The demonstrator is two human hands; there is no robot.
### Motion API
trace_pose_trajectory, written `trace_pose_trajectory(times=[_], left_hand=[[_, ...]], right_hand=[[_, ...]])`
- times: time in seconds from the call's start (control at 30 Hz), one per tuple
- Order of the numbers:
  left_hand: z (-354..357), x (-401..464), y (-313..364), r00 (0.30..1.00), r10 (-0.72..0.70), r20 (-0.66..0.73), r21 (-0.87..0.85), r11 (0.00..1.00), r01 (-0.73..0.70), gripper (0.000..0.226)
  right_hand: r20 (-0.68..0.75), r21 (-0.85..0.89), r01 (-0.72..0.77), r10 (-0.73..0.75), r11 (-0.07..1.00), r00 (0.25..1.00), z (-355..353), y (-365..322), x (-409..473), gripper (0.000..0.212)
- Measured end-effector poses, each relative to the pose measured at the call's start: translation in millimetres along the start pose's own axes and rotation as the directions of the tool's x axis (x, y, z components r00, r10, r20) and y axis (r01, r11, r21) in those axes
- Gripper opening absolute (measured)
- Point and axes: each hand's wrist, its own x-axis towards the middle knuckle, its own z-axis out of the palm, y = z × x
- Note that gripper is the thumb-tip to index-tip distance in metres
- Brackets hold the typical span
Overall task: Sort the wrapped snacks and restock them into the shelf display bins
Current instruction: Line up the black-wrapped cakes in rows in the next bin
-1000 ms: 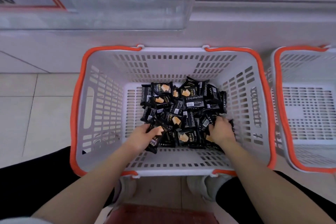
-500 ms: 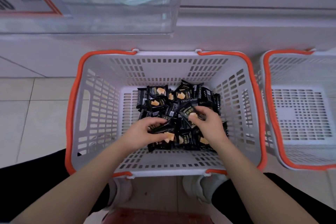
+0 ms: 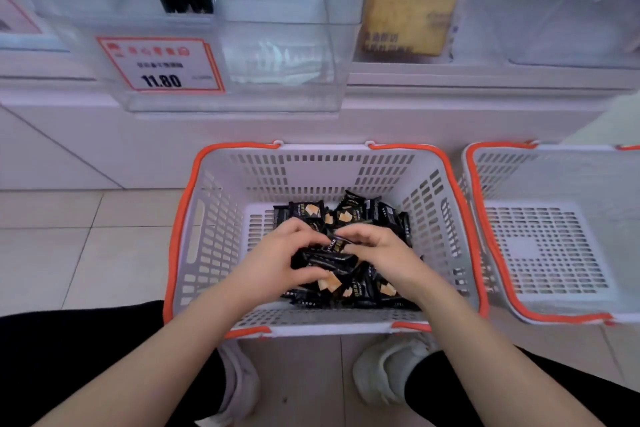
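Black snacks [image 3: 329, 258] now gathered between both hands (view tilted up).

**The wearer's body as seen from the head camera**

Two bare forearms enter from the lower corners of the frame, with no sleeves, watch or jewellery visible on them. The left hand [image 3: 277, 262] and right hand [image 3: 379, 253] are ungloved, with no rings to be seen. Black trousers [image 3: 69, 350] cover both legs, filling the lower left and reappearing at the lower right edge. Pale grey-white shoes [image 3: 384, 374] show at bottom centre, one on each side, their surfaces soft and slightly creased; details of lacing are too blurred to tell.
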Motion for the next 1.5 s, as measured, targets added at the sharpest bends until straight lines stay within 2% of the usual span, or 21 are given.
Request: trace_pose_trajectory(times=[0.13,0.23,0.3,0.37,0.43,0.5,0.6,0.7,0.87,0.97,1.1,1.17,1.23,1.3,1.37,1.43,1.5], left_hand=[[-3.9,-0.8,5.9,0.966,-0.158,-0.205,-0.253,0.962,0.103,0.055],[-9.7,2.6,6.7,0.931,-0.301,-0.205,-0.455,0.872,0.181,0.059],[-16.0,4.5,8.0,0.903,-0.398,-0.162,-0.592,0.771,0.234,0.064],[-21.8,3.9,11.0,0.898,-0.421,-0.131,-0.728,0.656,0.201,0.052],[-28.3,2.4,17.5,0.908,-0.401,-0.119,-0.809,0.569,0.145,0.027],[-37.3,0.4,24.8,0.92,-0.361,-0.153,-0.822,0.564,0.085,0.019],[-58.9,-4.1,38.0,0.933,-0.233,-0.273,-0.744,0.666,-0.052,0.03],[-85.4,-9.3,52.6,0.92,-0.126,-0.37,-0.637,0.755,-0.153,0.043],[-136.8,-14.7,73.6,0.868,-0.041,-0.495,-0.57,0.769,-0.289,0.055],[-170.6,-12.6,81.6,0.835,0.014,-0.55,-0.515,0.782,-0.352,0.055],[-214.4,2.1,88.2,0.814,0.074,-0.577,-0.45,0.803,-0.392,0.046],[-233.7,14.7,89.9,0.802,0.093,-0.59,-0.369,0.852,-0.371,0.044],[-249.6,30.3,87.4,0.796,0.082,-0.6,-0.26,0.921,-0.29,0.038],[-265.5,47.9,81.0,0.794,0.048,-0.606,-0.174,0.966,-0.191,0.031],[-282.6,66.1,73.8,0.806,0.05,-0.59,0.023,0.999,-0.045,0.041],[-298.6,86.7,66.9,0.864,0.078,-0.497,0.326,0.94,0.102,0.042],[-309.5,107.2,62.8,0.942,0.032,-0.335,0.555,0.814,0.17,0.037]], right_hand=[[-0.096,0.129,0.003,0.009,0.992,0.995,9.7,-18.5,-5.1,0.032],[-0.151,0.165,0.055,-0.03,0.985,0.988,17.4,-35.4,-9.0,0.032],[-0.143,0.14,0.109,-0.089,0.984,0.986,22.6,-49.3,-11.9,0.02],[-0.146,0.051,0.183,-0.174,0.982,0.974,27.0,-62.8,-15.1,0.011],[-0.166,-0.034,0.25,-0.252,0.968,0.953,28.1,-75.7,-18.2,0.017],[-0.159,-0.131,0.294,-0.313,0.947,0.936,25.3,-89.9,-22.2,0.024],[-0.074,-0.318,0.362,-0.404,0.876,0.912,19.0,-118.5,-28.0,0.041],[0.046,-0.433,0.435,-0.462,0.79,0.885,21.5,-155.8,-33.1,0.05],[0.158,-0.559,0.588,-0.621,0.585,0.768,34.8,-212.4,-36.8,0.049],[0.188,-0.541,0.598,-0.608,0.592,0.772,36.0,-248.5,-30.6,0.054],[0.137,-0.414,0.601,-0.605,0.684,0.784,27.3,-292.7,-14.8,0.054],[0.1,-0.402,0.582,-0.598,0.707,0.795,20.8,-308.8,-4.2,0.051],[0.032,-0.439,0.526,-0.573,0.728,0.819,15.3,-317.5,9.7,0.046],[-0.063,-0.482,0.431,-0.52,0.763,0.852,10.9,-320.8,29.8,0.039],[-0.151,-0.56,0.283,-0.431,0.779,0.89,7.6,-321.7,55.9,0.037],[-0.23,-0.637,0.128,-0.346,0.76,0.91,6.1,-322.7,84.8,0.037],[-0.291,-0.676,0.022,-0.294,0.737,0.91,7.2,-324.1,112.0,0.03]])
